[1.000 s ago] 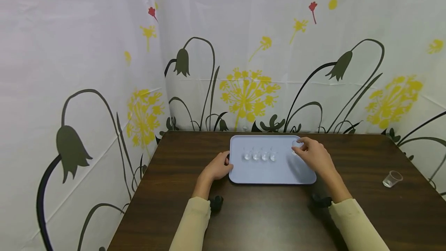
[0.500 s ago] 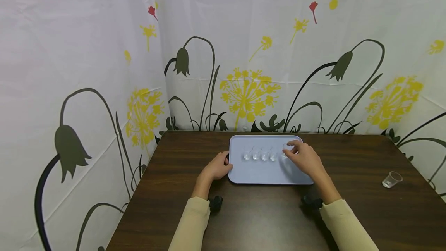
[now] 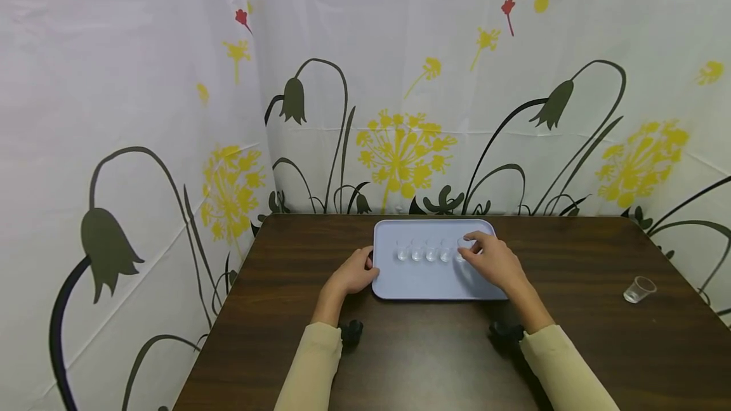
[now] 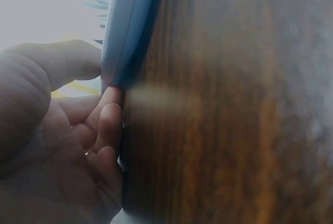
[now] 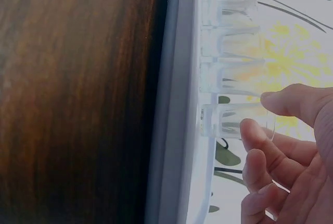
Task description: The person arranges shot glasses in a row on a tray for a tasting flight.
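A pale blue tray (image 3: 422, 285) lies near the table's far edge. My left hand (image 3: 351, 271) grips its left end, the thumb at the rim (image 4: 117, 41) and the other fingers curled low beside it in the left wrist view. Several small clear shot glasses (image 3: 431, 254) stand upright in a row on the tray. At the row's right end my right hand (image 3: 494, 261) pinches another shot glass (image 5: 229, 121) near its mouth between thumb and fingers. In the right wrist view its base is right at the tray's surface, with a narrow gap to its neighbour.
One more clear glass (image 3: 639, 289) lies tipped on the dark wooden table (image 3: 422, 360) at the far right. A white curtain (image 3: 365, 37) printed with flowers hangs close behind the table and along its left side.
My right hand has moved left over the tray with the pinched glass, bringing it to the right end of the row. My left hand keeps its grip on the tray.
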`<state>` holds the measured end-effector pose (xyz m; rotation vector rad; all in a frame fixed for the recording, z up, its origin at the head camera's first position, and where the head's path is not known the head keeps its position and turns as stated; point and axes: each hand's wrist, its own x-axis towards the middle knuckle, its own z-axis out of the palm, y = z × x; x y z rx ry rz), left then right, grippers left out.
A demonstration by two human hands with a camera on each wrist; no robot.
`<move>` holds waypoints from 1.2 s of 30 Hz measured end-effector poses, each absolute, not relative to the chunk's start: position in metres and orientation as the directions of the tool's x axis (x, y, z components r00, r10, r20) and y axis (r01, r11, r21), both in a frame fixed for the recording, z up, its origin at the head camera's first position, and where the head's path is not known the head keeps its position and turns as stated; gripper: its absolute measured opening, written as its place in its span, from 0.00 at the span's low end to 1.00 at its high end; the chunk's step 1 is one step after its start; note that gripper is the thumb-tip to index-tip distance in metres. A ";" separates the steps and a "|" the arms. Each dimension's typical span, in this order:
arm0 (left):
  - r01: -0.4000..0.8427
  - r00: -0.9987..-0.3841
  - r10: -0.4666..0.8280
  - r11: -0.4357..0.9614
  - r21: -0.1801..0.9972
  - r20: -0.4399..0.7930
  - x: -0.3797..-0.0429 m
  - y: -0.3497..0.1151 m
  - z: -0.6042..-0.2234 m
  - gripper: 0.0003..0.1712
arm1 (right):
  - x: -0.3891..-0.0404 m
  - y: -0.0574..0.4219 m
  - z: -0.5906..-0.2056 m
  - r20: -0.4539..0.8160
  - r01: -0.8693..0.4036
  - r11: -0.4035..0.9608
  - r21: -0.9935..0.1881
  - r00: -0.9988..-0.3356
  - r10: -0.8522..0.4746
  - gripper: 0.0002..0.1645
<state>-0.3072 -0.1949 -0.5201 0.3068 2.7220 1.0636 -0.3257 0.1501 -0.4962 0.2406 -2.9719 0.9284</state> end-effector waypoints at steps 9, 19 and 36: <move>0.110 -0.962 0.250 0.720 0.685 -0.108 -0.305 -0.193 -0.516 0.35 | -0.325 0.149 -0.496 0.056 -0.153 0.818 -0.555 -0.988 -0.146 0.29; 0.091 -0.963 0.240 0.719 0.689 -0.124 -0.304 -0.191 -0.512 0.35 | -0.324 0.148 -0.497 0.067 -0.151 0.827 -0.541 -0.988 -0.137 0.28; 0.096 -0.962 0.245 0.711 0.697 -0.118 -0.306 -0.191 -0.514 0.37 | -0.328 0.154 -0.499 0.031 -0.190 0.807 -0.560 -0.977 -0.209 0.32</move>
